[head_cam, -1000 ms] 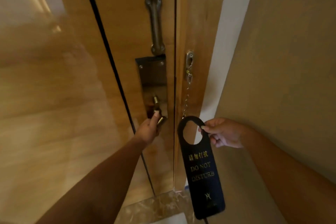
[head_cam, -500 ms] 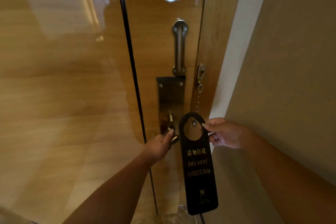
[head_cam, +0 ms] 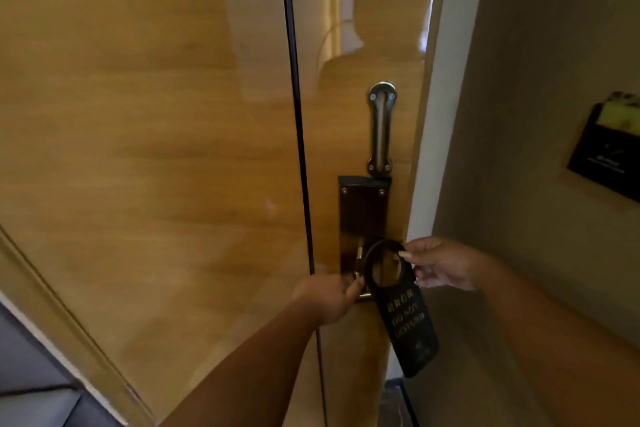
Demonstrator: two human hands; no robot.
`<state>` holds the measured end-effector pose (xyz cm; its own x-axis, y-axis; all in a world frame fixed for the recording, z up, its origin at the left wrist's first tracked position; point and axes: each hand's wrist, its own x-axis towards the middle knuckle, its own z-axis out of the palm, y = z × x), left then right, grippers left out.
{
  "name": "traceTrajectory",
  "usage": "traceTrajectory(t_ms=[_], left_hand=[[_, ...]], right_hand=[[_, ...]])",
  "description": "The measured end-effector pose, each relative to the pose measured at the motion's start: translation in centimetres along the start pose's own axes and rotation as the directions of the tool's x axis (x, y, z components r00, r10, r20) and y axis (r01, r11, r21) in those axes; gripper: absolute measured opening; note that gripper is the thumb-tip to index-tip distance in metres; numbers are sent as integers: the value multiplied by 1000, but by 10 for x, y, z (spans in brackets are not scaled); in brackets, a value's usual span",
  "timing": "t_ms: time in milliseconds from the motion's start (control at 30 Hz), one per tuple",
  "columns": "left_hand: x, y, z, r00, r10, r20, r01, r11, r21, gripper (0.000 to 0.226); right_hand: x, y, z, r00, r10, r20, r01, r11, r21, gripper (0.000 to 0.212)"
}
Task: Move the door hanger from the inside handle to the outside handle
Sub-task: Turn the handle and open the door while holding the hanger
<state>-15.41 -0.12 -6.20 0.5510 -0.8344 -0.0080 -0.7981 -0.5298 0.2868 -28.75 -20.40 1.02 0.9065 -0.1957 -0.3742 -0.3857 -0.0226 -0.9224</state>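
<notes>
A black door hanger [head_cam: 408, 322] with gold "DO NOT DISTURB" lettering hangs from my right hand [head_cam: 441, 265], which pinches the top of its ring. The ring sits in front of the dark lock plate [head_cam: 363, 215] on the glossy wooden door [head_cam: 173, 149]. My left hand [head_cam: 329, 295] grips the brass lever handle [head_cam: 362, 291], which is mostly hidden behind fingers and hanger. The hanger's lower end tilts down to the right, off the door's edge.
A metal swing guard bar [head_cam: 381, 128] is mounted above the lock plate. The white door frame [head_cam: 436, 149] and a beige wall [head_cam: 536, 114] stand to the right. A black card holder [head_cam: 609, 156] hangs on that wall. Grey floor shows at bottom left.
The view has shifted up and left, and the door now fills more of it. The hanger has moved left so its ring overlaps the lock plate by the handle. My left hand stays on the handle.
</notes>
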Motion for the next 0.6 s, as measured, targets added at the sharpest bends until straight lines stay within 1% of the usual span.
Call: traceTrajectory(t_ms=[33,100,167,300,400,467,500,533,600], left_hand=[[-14,3,1,1000,8,-12,-8,999,47,66],[-40,8,0,1000,21,-18,-19,996,87,66],[-71,12,-1,999,31,-42,-24,988,153,66],[-139,22,-6,995,37,-97,-4,947,323,71],[-177,35,-8,997,2,-74,28,915,401,60],[-192,42,-10,997,-77,-28,82,910,406,53],[-199,44,-12,994,-111,-4,104,910,400,53],[-207,45,-13,991,-131,8,118,913,391,57],[-224,45,-16,987,-163,11,148,921,359,67]], right_hand=[[-16,5,11,999,-27,-23,26,999,-41,10],[-44,16,34,994,-91,-63,84,991,-106,11],[-75,31,61,986,-137,-99,123,983,-135,11],[-129,54,103,981,-177,-75,168,980,-106,11],[-160,65,127,976,-209,-60,206,977,-51,15],[-174,69,140,978,-209,-19,207,975,-79,17],[-180,70,143,980,-201,-3,200,976,-87,17],[-186,69,145,980,-199,13,199,977,-82,17],[-194,70,147,977,-210,35,211,977,-17,17]])
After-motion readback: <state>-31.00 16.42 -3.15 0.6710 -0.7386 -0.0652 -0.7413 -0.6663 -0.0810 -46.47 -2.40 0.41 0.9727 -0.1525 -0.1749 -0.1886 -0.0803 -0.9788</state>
